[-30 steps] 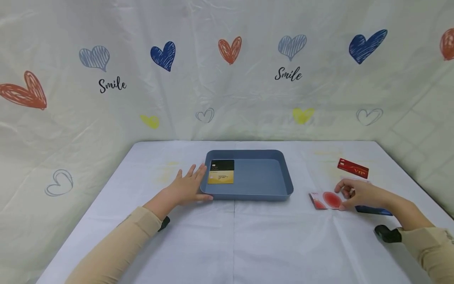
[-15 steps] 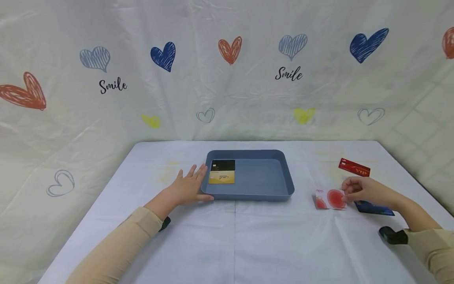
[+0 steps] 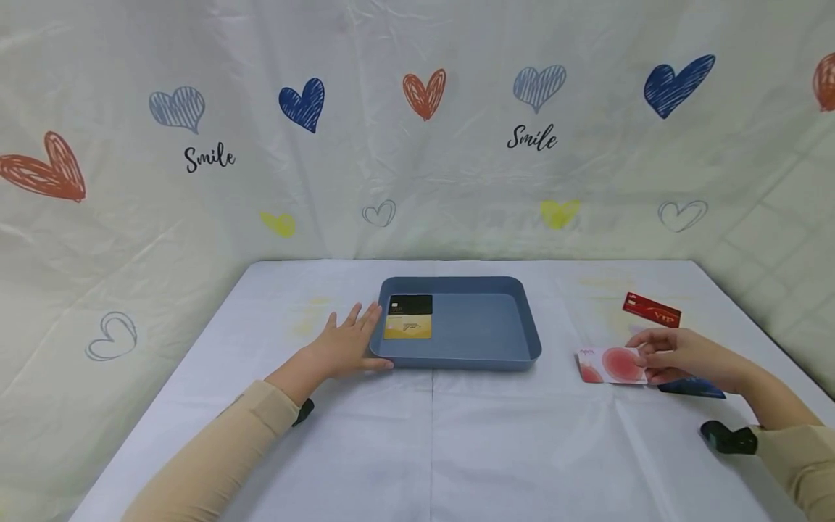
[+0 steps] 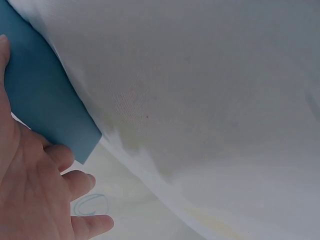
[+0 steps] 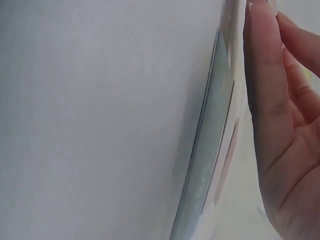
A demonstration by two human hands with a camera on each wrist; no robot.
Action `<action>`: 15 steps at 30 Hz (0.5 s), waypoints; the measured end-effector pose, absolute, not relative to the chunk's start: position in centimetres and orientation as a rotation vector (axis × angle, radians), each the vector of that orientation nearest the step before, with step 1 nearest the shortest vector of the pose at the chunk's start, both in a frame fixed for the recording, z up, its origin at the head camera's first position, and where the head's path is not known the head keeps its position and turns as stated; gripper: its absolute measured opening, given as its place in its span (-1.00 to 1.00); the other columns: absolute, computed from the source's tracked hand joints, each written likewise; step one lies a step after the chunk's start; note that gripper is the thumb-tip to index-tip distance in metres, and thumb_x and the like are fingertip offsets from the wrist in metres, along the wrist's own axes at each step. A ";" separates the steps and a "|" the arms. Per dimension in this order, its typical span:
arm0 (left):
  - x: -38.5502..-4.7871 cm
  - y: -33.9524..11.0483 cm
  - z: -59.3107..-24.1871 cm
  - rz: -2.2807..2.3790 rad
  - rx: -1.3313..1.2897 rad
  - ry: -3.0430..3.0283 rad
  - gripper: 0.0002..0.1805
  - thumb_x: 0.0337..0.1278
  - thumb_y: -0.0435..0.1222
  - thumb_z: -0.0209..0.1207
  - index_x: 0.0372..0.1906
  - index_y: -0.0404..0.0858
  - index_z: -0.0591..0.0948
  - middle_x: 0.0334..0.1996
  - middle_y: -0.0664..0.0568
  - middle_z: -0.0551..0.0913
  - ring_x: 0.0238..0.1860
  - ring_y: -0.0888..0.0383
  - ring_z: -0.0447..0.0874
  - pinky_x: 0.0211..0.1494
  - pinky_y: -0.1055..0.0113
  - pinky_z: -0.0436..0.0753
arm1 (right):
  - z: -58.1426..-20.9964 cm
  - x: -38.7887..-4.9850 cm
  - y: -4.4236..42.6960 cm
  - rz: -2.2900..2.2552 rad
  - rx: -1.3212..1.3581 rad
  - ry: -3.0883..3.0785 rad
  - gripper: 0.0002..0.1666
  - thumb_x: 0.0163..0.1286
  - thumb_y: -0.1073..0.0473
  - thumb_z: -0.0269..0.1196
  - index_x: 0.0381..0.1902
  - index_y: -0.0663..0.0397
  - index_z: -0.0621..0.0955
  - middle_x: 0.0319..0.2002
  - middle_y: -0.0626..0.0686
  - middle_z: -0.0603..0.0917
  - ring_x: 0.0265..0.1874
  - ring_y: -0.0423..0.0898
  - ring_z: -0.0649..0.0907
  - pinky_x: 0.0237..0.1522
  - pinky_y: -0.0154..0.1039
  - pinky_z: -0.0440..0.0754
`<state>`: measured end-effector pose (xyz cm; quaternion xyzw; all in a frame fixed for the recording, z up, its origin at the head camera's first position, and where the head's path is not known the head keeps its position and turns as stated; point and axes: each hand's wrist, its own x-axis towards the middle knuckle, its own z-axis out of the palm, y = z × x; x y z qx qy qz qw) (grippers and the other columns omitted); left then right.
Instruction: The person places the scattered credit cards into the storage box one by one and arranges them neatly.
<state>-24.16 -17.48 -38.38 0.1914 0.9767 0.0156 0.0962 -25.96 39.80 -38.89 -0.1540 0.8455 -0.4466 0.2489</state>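
Right hand [image 3: 691, 355] pinching a pink-and-white card [image 3: 603, 365] beside a blue-grey tray [image 3: 483, 326].
The card, gripped at its right edge between thumb and fingers, is to the right of the tray over the white tabletop [image 3: 365, 449]; a dark blue card [image 3: 694, 386] lies partly beneath the hand, and a red card [image 3: 651, 309] farther back. The left hand [image 3: 339, 346], fingers spread and grasping nothing, rests against the tray's left side; a black-and-gold card [image 3: 408, 317] lies inside, at the left.
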 end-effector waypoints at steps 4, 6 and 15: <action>-24.2 -17.3 -38.6 0.055 0.572 2.893 0.23 0.26 0.37 0.12 0.66 -0.32 -0.15 0.65 -0.13 -0.14 0.63 -0.21 -0.23 0.50 -0.38 -0.08 | -38.9 -26.1 40.3 -1.273 -0.431 2.243 -0.53 0.62 0.24 0.09 0.29 0.53 0.38 -0.04 -0.02 0.64 -0.19 -0.07 0.69 -0.11 -0.19 0.75; -24.2 -17.3 -38.7 0.065 0.573 2.890 0.23 0.26 0.37 0.12 0.66 -0.32 -0.16 0.65 -0.13 -0.14 0.63 -0.21 -0.23 0.50 -0.38 -0.09 | -38.9 -26.1 40.5 -1.302 -0.459 2.207 -0.62 0.64 0.26 0.05 0.29 0.34 0.49 -0.01 -0.08 0.65 -0.15 -0.11 0.67 -0.09 -0.18 0.74; -24.3 -17.6 -38.7 0.048 0.578 2.893 0.23 0.27 0.38 0.10 0.66 -0.33 -0.16 0.66 -0.13 -0.14 0.62 -0.22 -0.24 0.49 -0.39 -0.07 | -37.6 -26.5 40.3 -1.383 -0.422 2.179 -0.59 0.65 0.27 0.04 0.13 -0.40 0.64 -0.02 -0.21 0.67 -0.10 -0.17 0.68 -0.07 -0.20 0.73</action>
